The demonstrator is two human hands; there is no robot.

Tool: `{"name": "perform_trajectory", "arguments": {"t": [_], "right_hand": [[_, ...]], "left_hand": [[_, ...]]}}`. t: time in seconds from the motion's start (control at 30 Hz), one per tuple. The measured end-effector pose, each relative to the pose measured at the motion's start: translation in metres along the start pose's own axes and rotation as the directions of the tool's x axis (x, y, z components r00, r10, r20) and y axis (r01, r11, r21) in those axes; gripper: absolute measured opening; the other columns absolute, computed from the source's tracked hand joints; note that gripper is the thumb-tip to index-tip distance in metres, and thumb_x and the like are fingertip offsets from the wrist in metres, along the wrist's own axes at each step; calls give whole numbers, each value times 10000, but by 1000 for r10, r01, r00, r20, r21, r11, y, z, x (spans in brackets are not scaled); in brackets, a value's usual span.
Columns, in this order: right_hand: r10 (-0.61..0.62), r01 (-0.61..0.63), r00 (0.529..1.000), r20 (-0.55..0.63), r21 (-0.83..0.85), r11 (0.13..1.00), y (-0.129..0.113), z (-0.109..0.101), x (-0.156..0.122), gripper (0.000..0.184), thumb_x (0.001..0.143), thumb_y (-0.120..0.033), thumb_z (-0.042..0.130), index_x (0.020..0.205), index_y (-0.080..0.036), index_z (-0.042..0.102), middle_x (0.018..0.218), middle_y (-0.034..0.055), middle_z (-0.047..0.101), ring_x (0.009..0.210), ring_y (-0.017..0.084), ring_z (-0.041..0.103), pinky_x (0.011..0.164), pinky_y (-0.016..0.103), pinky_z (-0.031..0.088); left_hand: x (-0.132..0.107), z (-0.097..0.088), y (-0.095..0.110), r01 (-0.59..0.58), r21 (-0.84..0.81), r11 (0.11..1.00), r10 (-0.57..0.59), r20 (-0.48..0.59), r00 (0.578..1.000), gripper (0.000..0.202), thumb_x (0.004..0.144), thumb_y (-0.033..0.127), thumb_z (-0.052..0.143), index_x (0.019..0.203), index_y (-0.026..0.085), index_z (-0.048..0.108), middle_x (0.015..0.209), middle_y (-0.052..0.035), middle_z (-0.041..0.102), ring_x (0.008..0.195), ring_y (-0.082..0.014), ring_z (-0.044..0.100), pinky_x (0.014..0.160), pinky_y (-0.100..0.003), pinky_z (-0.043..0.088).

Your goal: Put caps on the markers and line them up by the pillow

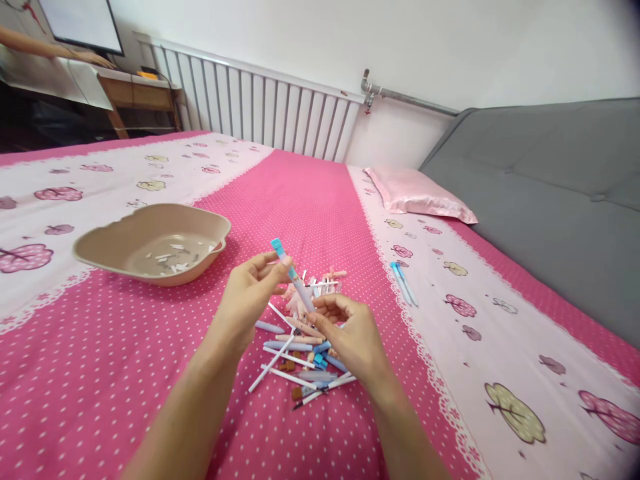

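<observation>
Both hands hold one pen (296, 280) with a blue cap, tilted up to the left above a pile of pen parts (303, 353) on the pink dotted bedspread. My left hand (249, 293) pinches the pen near its blue upper end. My right hand (350, 333) grips its lower end, fingers curled. The pile holds several loose barrels, refills and caps in blue, pink and white.
A beige bowl (100, 250) with several small pieces inside sits to the left. Two blue pens (403, 281) lie to the right. A pink pillow (417, 193) and grey headboard (550, 200) are at right. Another person's arm (45, 48) reaches over a desk at far left.
</observation>
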State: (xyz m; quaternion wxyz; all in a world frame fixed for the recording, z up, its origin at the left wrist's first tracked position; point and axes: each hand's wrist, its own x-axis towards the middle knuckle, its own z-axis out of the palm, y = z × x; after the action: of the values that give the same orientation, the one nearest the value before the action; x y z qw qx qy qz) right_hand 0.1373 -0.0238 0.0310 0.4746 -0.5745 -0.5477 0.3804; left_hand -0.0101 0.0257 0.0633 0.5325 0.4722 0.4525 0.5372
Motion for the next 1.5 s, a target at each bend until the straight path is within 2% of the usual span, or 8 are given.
{"name": "perform_trajectory", "arguments": {"t": [0.13, 0.33, 0.67, 0.87, 1.03, 1.2, 1.37, 1.5], "right_hand": [[-5, 4, 1000, -10, -28, 1000, 2, 0, 0, 166, 692, -218, 663, 845, -157, 679, 743, 21, 681, 670, 142, 607, 639, 254, 483], [-32, 32, 999, 14, -57, 998, 4, 1, -1, 171, 704, -231, 647, 851, -152, 685, 765, 32, 678, 696, 154, 612, 661, 269, 484], [-54, 53, 999, -8, -78, 996, 2, -1, -1, 149, 696, -212, 648, 829, -162, 692, 756, 26, 683, 690, 153, 616, 660, 271, 481], [-55, 47, 995, -89, -81, 996, 4, -16, 5, 158, 690, -214, 644, 829, -152, 686, 744, 30, 688, 653, 146, 610, 650, 271, 487], [-74, 50, 960, -270, -95, 994, 15, -49, 16, 232, 701, -299, 655, 857, -129, 671, 776, 62, 699, 697, 168, 634, 703, 306, 509], [-72, 7, 898, -434, -149, 989, 50, -100, 30, 346, 679, -379, 663, 895, -109, 673, 819, 91, 711, 754, 189, 656, 755, 318, 514], [24, -237, 806, -591, -285, 929, 99, -155, 47, 335, 667, -357, 636, 896, -120, 695, 861, 100, 721, 785, 206, 673, 734, 283, 510], [91, -392, 748, -657, -328, 859, 128, -186, 59, 310, 647, -317, 640, 882, -127, 709, 860, 101, 725, 816, 229, 676, 726, 279, 497]], "left_hand": [[4, -10, 3, -101, -96, 990, 91, -105, 990, 385, 715, 459, 671, 958, 161, 676, 806, -47, 687, 730, -132, 629, 629, -211, 466], [5, -12, 3, -138, -89, 986, 119, -186, 975, 283, 664, 383, 730, 814, 145, 701, 718, -24, 667, 639, -101, 592, 574, -184, 443], [6, -12, 3, -120, -73, 990, 106, -174, 979, 325, 665, 422, 712, 857, 161, 692, 750, -29, 684, 639, -110, 605, 571, -192, 444], [9, -21, 8, -127, -31, 991, 118, -214, 970, 365, 687, 456, 688, 881, 147, 676, 805, -48, 692, 640, -104, 598, 578, -188, 436], [10, -26, 15, -114, -63, 991, 94, -255, 962, 336, 671, 402, 714, 858, 126, 668, 793, -42, 677, 622, -88, 569, 606, -192, 425], [13, -27, 17, -97, -86, 992, 70, -281, 957, 339, 641, 390, 732, 850, 129, 670, 769, -31, 677, 612, -91, 562, 598, -197, 417], [15, -31, 14, -96, -75, 993, 71, -281, 957, 337, 643, 394, 726, 855, 137, 674, 759, -26, 681, 635, -103, 578, 613, -204, 424], [18, -32, 10, -100, -66, 993, 78, -278, 957, 338, 633, 389, 739, 848, 136, 676, 790, -34, 682, 636, -103, 570, 605, -202, 423]]}}
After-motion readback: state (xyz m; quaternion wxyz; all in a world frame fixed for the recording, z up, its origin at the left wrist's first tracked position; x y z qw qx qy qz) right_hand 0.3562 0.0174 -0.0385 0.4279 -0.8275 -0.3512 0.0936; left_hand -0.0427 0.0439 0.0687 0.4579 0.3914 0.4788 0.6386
